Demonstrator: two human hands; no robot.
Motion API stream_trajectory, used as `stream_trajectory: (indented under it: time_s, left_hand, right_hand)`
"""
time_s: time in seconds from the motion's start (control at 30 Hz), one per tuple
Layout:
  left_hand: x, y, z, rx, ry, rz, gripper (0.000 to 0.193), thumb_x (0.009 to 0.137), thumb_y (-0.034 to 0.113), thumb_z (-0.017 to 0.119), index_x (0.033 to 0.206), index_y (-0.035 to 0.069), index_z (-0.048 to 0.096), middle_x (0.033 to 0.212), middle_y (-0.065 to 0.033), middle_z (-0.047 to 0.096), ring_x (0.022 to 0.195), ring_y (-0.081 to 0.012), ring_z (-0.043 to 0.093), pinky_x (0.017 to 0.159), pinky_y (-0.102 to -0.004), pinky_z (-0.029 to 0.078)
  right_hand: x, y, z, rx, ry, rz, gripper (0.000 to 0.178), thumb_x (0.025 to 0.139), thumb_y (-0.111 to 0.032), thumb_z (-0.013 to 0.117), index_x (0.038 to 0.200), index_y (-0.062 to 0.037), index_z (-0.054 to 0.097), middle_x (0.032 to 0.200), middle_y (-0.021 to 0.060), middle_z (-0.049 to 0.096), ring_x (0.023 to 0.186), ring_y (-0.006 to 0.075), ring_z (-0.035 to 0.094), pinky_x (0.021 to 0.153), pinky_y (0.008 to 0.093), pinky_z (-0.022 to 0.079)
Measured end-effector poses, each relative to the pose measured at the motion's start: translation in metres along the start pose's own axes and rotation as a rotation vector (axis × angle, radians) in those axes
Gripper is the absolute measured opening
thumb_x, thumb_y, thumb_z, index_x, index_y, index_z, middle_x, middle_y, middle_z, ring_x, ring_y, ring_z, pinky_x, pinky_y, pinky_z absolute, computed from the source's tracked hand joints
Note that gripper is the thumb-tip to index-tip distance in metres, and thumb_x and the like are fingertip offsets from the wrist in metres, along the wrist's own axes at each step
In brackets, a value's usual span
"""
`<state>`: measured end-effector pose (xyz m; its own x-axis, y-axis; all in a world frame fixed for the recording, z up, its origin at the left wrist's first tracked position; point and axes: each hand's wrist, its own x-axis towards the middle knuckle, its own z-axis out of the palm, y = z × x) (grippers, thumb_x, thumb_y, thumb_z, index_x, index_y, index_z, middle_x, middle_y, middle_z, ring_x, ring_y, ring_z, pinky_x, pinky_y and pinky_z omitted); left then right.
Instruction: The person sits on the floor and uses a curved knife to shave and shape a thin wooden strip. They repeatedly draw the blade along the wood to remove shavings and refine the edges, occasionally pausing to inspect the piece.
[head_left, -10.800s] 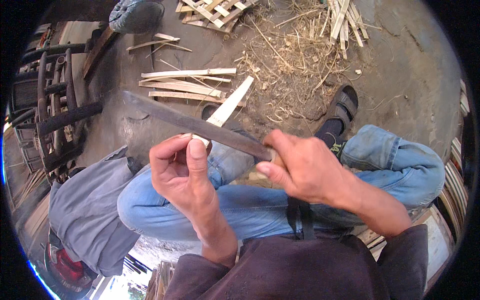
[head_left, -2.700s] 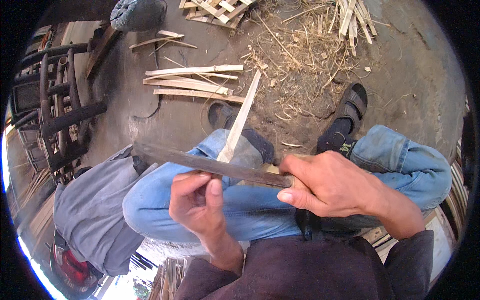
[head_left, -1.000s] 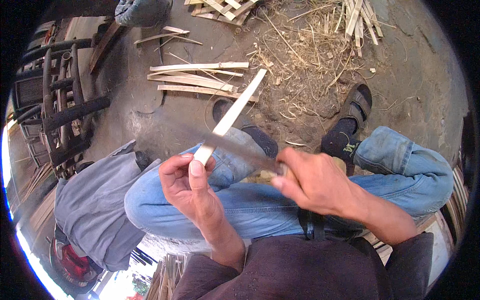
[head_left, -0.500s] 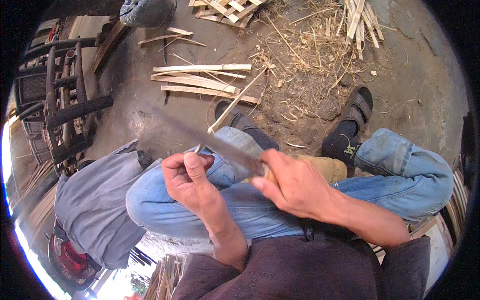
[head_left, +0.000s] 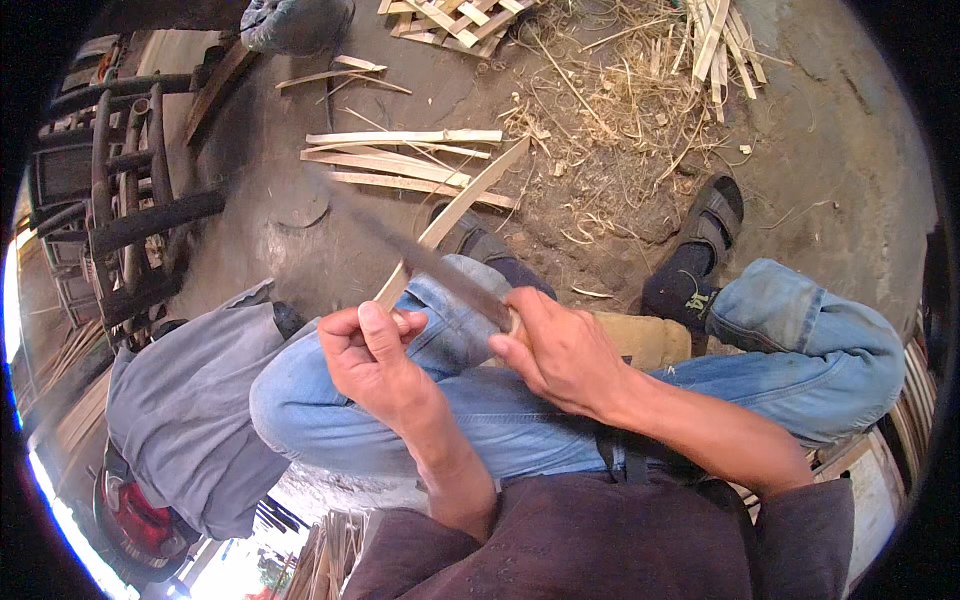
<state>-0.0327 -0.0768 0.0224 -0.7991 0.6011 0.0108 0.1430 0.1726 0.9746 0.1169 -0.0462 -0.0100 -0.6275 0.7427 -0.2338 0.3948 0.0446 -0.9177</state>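
My left hand (head_left: 378, 362) is closed, pinching the near end of a pale split-bamboo strip (head_left: 472, 196) between thumb and fingers. The strip slants up and away to the right, its broad face showing. My right hand (head_left: 568, 348) grips the short handle of a long dark-bladed knife (head_left: 452, 276). The blade points up and left, crossing over the strip just beyond my left fingers; its far end is smeared by motion. Whether the edge touches the strip I cannot tell. Below the right hand, a tan rounded block (head_left: 645, 340) lies between my legs.
Several bamboo strips (head_left: 400, 160) lie on the floor ahead. Thin shavings (head_left: 610, 130) are scattered before my feet, near a woven bamboo piece (head_left: 460, 20) and a strip bundle (head_left: 715, 45). A dark chair-like frame (head_left: 150, 220) and a grey cloth (head_left: 200, 400) are at left.
The strip has turned from its narrow edge to its broad face. My right hand and the knife have shifted slightly left; my left hand has moved a little left too.
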Motion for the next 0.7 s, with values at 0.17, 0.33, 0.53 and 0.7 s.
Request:
stream_trajectory:
  time_s: [0.17,0.33,0.53,0.7]
  left_hand:
    - [0.001,-0.002,0.001,-0.027,0.012,0.015,0.016,0.1,0.017,0.053,0.096,0.002,0.049,0.076,-0.0023,0.051,0.066,-0.0088,0.052,0.063,-0.024,0.052]
    - [0.002,-0.002,0.002,-0.05,0.007,0.015,0.015,0.1,0.016,0.053,0.101,0.002,0.05,0.077,-0.0025,0.051,0.067,-0.008,0.052,0.062,-0.0241,0.052]
    - [0.0,0.003,0.001,0.005,0.027,-0.005,0.014,0.1,0.015,0.054,0.101,0.001,0.05,0.076,-0.0031,0.053,0.066,-0.0085,0.054,0.063,-0.0236,0.052]
    - [0.003,-0.001,-0.001,0.008,0.017,0.042,0.014,0.1,0.016,0.054,0.1,0.002,0.05,0.077,-0.0032,0.053,0.067,-0.0082,0.053,0.063,-0.0234,0.051]
  right_hand:
    - [-0.001,-0.002,0.002,0.042,-0.007,-0.063,0.038,0.092,-0.035,0.06,0.101,-0.0006,0.046,0.089,0.023,0.061,0.077,0.0453,0.063,0.062,0.0528,0.051]
    - [0.003,0.003,0.01,0.055,-0.005,-0.062,0.038,0.093,-0.034,0.06,0.102,-0.0001,0.046,0.089,0.0234,0.061,0.077,0.0455,0.063,0.062,0.0531,0.05]
    - [0.003,0.004,0.01,0.072,-0.023,-0.045,0.037,0.094,-0.035,0.059,0.102,-0.0006,0.046,0.087,0.0239,0.061,0.075,0.0469,0.062,0.062,0.054,0.05]
    - [0.006,0.003,0.006,0.117,-0.071,0.03,0.038,0.094,-0.036,0.059,0.101,-0.0013,0.046,0.085,0.0243,0.062,0.075,0.048,0.062,0.063,0.0545,0.049]
